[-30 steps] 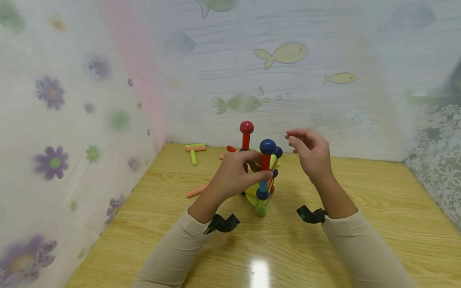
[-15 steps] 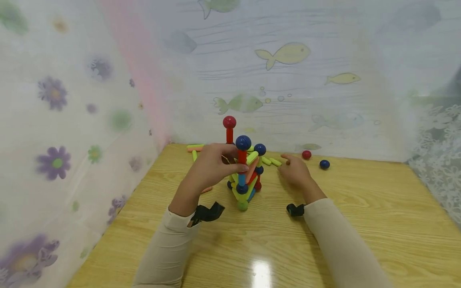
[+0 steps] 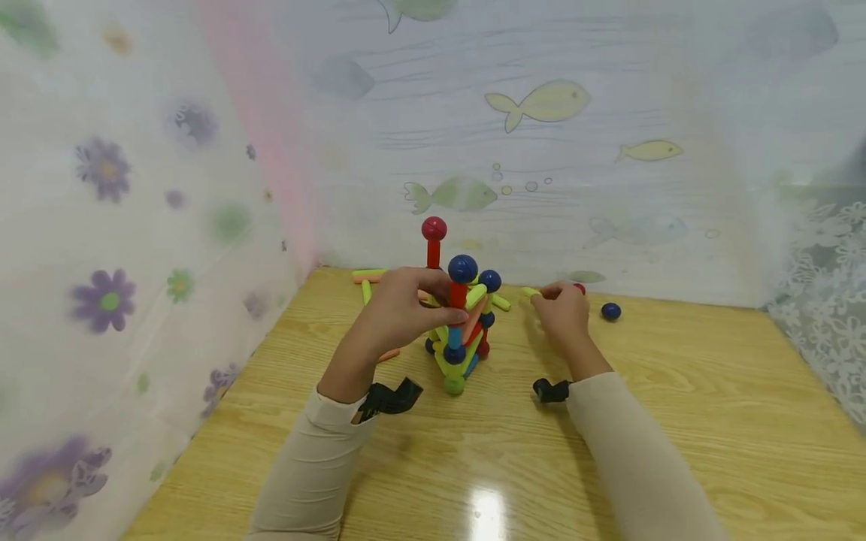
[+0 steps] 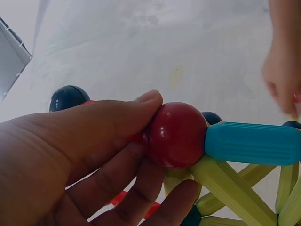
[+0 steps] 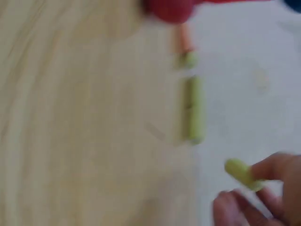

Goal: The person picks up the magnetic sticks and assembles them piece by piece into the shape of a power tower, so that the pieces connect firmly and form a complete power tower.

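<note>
In the head view, my left hand [image 3: 395, 308] holds a ball-and-stick toy structure [image 3: 454, 385] by one of its upright columns. That column carries a blue ball [image 3: 463, 268] on top of a red stick. The left wrist view shows thumb and fingers at a red ball [image 4: 178, 135], with a blue stick [image 4: 254, 143] running on from it. My right hand [image 3: 567, 319] pinches a short yellow-green stick [image 3: 531, 291] between thumb and fingers, to the right of the structure. The same stick [image 5: 240, 173] appears in the right wrist view, its far end free.
A loose blue ball [image 3: 611, 311] lies right of my right hand, and a red ball [image 3: 579, 288] is partly hidden behind it. Another yellow-green stick [image 3: 501, 302] lies behind the structure. More sticks [image 3: 368, 276] lie at the back left, before the patterned curtain [image 3: 541, 158].
My right hand has come down from the air to the back of the table and picked up a yellow-green stick. My left hand and the structure have shifted left.
</note>
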Demonstrator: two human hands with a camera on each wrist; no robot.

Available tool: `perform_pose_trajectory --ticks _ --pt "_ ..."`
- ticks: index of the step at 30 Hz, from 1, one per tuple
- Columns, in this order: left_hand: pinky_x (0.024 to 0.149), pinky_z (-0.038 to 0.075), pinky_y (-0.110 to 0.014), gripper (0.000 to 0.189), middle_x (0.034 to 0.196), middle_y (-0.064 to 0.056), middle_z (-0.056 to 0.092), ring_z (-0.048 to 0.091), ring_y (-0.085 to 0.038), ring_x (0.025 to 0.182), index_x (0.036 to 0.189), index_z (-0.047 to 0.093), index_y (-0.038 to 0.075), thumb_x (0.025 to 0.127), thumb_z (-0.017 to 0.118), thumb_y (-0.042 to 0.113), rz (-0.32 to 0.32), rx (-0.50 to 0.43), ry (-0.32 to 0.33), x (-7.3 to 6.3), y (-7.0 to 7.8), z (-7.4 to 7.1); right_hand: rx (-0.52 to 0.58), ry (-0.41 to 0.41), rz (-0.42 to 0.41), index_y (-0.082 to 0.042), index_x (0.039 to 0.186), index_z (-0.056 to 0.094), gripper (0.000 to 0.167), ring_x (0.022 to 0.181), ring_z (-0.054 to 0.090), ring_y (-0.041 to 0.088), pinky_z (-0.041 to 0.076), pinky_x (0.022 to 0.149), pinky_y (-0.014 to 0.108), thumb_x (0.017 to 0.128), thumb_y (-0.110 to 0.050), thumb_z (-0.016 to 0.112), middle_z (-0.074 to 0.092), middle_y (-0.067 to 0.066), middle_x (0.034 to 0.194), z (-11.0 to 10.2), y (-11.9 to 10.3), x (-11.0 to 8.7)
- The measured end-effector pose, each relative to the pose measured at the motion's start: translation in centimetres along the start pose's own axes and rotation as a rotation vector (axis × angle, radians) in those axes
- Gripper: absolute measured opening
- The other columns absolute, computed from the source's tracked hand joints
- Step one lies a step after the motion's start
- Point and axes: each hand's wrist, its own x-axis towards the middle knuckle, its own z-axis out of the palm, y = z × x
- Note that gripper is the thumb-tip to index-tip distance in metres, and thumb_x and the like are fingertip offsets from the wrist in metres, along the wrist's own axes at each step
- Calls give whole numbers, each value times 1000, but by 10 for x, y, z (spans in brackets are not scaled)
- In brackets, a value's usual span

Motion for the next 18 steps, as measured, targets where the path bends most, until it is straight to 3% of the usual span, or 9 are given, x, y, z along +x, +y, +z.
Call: perform_pose_trajectory --ticks 4,8,13,18 --pt "80 60 -36 16 91 7 74 67 -13 93 98 78 22 86 87 28 21 -30 -14 3 -1 2 334 116 -158 -8 122 70 32 93 70 14 62 77 29 100 -30 68 70 7 115 -17 -22 -14" --pt "82 60 -37 14 90 5 74 68 -15 94 96 78 20 86 87 23 49 -93 -23 5 -6 2 532 135 -391 -6 123 75 33 91 73 10 62 75 24 97 -27 75 72 1 108 -35 -51 -34" --pt "87 61 -38 13 89 0 75 69 -19 93 95 77 16 86 87 16 82 -209 -48 9 -13 4 603 92 -604 -2 120 76 28 80 74 13 62 74 25 94 -15 77 76 1 99 -48 -80 -58" --pt "91 61 -39 15 91 -2 76 71 -21 94 99 78 15 86 86 14 113 -291 -90 11 -19 8 557 76 -700 -2 118 77 26 81 75 11 61 76 23 92 -4 77 77 -2 98 -50 -90 -72"
